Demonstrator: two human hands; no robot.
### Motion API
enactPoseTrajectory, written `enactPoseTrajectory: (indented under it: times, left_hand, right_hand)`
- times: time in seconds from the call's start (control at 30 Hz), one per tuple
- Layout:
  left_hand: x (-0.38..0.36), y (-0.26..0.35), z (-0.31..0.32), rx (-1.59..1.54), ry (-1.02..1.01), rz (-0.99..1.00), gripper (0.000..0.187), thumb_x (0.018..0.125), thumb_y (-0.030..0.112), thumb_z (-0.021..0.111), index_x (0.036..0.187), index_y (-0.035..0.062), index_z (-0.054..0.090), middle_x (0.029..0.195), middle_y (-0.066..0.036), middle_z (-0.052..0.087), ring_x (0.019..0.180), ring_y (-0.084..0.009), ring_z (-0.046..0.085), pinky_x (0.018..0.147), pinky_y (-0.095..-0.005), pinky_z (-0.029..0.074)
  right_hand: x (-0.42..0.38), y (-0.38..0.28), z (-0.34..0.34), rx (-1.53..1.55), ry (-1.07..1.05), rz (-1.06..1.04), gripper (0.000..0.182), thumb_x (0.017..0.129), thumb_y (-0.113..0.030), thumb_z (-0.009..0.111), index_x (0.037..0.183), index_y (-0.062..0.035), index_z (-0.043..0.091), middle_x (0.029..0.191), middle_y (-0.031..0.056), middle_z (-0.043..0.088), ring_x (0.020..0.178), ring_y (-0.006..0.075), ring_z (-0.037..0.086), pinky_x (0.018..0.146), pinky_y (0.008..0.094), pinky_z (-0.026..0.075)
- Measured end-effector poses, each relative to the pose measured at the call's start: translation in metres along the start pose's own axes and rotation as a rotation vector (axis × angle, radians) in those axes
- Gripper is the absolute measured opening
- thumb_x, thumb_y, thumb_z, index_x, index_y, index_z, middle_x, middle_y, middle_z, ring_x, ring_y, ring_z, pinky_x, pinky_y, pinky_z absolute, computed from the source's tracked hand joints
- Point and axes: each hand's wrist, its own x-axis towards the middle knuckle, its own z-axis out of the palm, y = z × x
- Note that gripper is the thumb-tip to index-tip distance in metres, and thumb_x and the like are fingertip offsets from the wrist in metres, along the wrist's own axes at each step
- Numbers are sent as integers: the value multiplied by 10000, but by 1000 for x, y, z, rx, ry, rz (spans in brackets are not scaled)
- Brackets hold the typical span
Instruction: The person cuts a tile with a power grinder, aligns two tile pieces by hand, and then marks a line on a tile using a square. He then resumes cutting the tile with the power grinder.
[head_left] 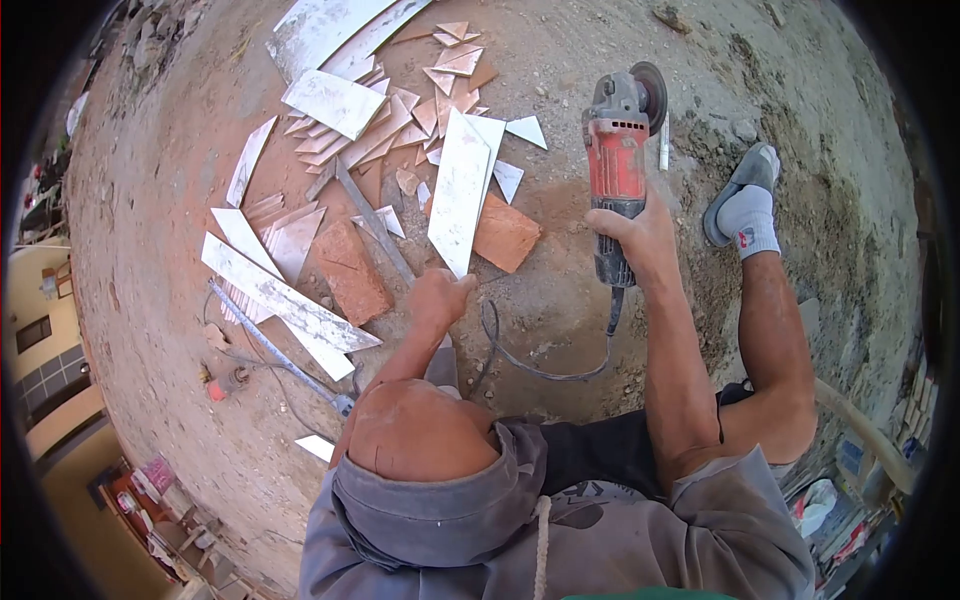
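The person's left hand [439,299] pinches a pointed white tile [462,190]. The right hand [643,238] wraps its fingers round a red-and-black angle grinder [617,165].

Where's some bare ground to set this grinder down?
Widest is the dirt left of the white tile strips; a narrower patch lies between one brick and the grinder. It's crowded ahead of the left hand: large tile, metal bar, another brick, heaped tile pieces.

- Our right hand [642,240] is wrapped in a grip, thumb [606,223] along its left side.
- Our right forearm [674,345] stretches behind that grip.
- Our left hand [440,299] pinches left of it, nearer us.
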Motion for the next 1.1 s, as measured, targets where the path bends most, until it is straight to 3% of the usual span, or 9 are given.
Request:
enactPoseTrajectory:
  times: [0.27,0.43,0.63,0.73,0.93,1.1]
  left_hand:
    - [-2,3,3,34,50,15,409,796,402,685,813,-6,719,798,-238,689,786,-392,689,734,-476,538]
    - [-11,8,-4,167,188,48,409,798,406,692,815,-2,705,814,-240,689,799,-400,687,739,-492,538]
    - [-3,-3,3,154,152,88,404,810,403,696,834,0,712,829,-241,690,801,-410,683,740,-493,536]
    - [-1,-2,1,110,78,50,402,806,397,703,843,-3,716,829,-238,690,803,-409,682,743,-492,536]
    - [-3,-3,5,107,161,77,387,802,397,693,776,12,713,784,-230,682,768,-395,679,720,-477,530]
    - [-7,0,2,117,165,87,394,803,396,688,804,3,711,812,-230,686,783,-403,677,733,-479,531]
  right_hand:
    - [5,0,-3,104,-18,55,525,637,-250,795,1062,-21,590,814,27,619,677,124,588,644,284,481]
    - [1,-7,-7,137,-15,44,511,653,-233,791,1071,-21,586,805,28,613,660,118,586,628,273,477]
    - [6,8,-8,97,-6,34,547,659,-256,794,1103,-12,586,828,36,619,688,123,594,644,278,479]
    - [5,4,-7,62,21,-3,613,608,-309,822,1070,22,592,839,80,665,699,162,638,685,303,512]
    - [2,1,-1,93,-33,38,623,623,-318,822,1088,27,590,841,85,658,714,166,638,671,299,510]
    - [1,-4,2,64,-56,31,601,623,-314,824,1072,18,601,846,83,659,720,161,639,670,293,507]
